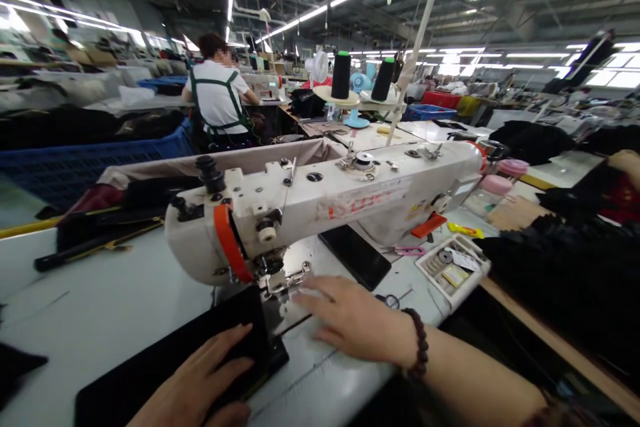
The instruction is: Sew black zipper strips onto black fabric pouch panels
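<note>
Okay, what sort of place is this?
Probably a sewing factory: a sewing machine in front, black thread cones behind it, and a blue crate heaped with dark material.

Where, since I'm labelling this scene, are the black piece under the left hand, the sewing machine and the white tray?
Black piece (145, 377): head view, on its upper face.
Sewing machine (325, 195): head view, on its arm's side.
Tray (470, 287): head view, on its outer wall.

Left hand (203, 377) cut off at my bottom edge, black piece (160, 350) partly hidden under it, right hand (357, 320) with fingers (323, 308) blurred, so I cannot tell whether they touch the machine (320, 187), its lettering (363, 205) unreadable to me, dark heap (560, 293) cut off at right.
</note>
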A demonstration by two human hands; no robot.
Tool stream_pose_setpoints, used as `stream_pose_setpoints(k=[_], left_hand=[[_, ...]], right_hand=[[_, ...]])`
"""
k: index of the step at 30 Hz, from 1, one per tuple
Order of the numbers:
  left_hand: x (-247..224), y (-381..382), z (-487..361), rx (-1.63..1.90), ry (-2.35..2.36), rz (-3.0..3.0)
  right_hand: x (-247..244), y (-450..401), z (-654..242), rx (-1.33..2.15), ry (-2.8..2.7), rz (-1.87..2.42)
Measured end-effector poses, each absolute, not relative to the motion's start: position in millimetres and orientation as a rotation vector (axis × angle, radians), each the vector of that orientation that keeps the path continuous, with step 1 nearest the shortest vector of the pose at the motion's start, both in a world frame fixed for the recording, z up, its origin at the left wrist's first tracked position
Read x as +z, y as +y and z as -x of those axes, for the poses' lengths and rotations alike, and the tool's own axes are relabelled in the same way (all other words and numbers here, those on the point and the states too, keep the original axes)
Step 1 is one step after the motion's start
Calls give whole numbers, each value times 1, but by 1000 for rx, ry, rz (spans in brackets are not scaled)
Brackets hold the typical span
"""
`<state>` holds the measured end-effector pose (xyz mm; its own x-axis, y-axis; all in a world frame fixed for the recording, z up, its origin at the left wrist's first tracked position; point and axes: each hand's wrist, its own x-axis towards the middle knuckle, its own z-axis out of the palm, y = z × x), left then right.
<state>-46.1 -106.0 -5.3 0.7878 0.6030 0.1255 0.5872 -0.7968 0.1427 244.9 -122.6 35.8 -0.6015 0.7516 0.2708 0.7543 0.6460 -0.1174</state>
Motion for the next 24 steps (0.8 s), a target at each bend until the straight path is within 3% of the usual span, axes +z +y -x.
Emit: stream_pose_setpoints(k=[8,24], left_hand=[[-8,-110,48,312,1057,-2871],[11,-126,35,420,1007,-2801]], right_hand=[[23,-96,-193,-286,-2825,430],[10,-93,-193,-376,-2576,271]])
